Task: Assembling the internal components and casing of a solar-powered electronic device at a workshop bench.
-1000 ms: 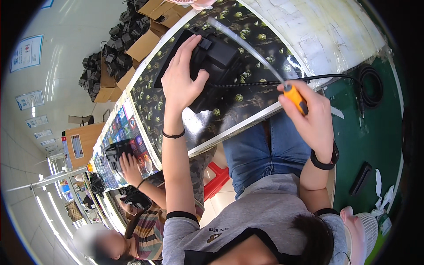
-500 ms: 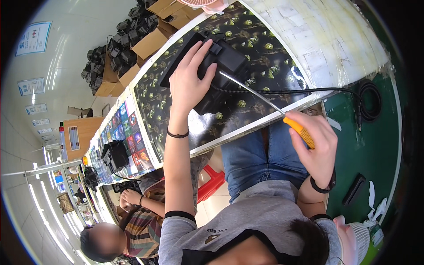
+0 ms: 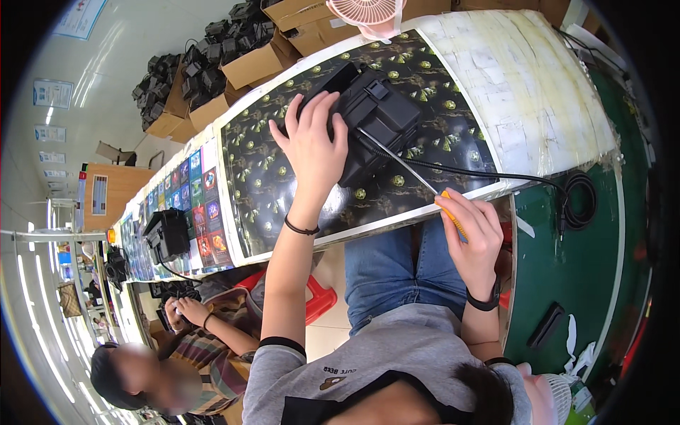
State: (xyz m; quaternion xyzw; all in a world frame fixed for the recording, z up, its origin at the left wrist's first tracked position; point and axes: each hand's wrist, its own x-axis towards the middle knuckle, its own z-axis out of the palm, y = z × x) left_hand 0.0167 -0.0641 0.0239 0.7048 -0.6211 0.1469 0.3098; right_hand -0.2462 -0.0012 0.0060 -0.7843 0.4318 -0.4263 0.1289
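Observation:
A black plastic device with a boxy, clasp-like back point(image 3: 386, 106) and a flat panel lies tilted on the patterned table mat point(image 3: 265, 191). My left hand point(image 3: 314, 145) rests against the device's left side, fingers spread and thumb near its lower corner. In my right hand point(image 3: 476, 237) is a screwdriver point(image 3: 407, 168) with a yellow-orange handle, gripped by closed fingers. Its long metal shaft points up and left, with the tip at the device's lower edge; whether it sits in a screw cannot be made out. A black ribbed cable point(image 3: 489, 173) runs from the device to the right.
The cable ends in a coil point(image 3: 579, 202) on the green surface point(image 3: 567, 283), where a dark elongated object point(image 3: 545, 324) also lies. A pink fan point(image 3: 368, 14) stands beyond the mat. Boxes of black devices point(image 3: 205, 64) are at the far left. Another person point(image 3: 205, 354) sits to my left.
The view has shifted, with the device now farther right in it. My left fingers are spread wider and sit lower on the device. The screwdriver stays at the device.

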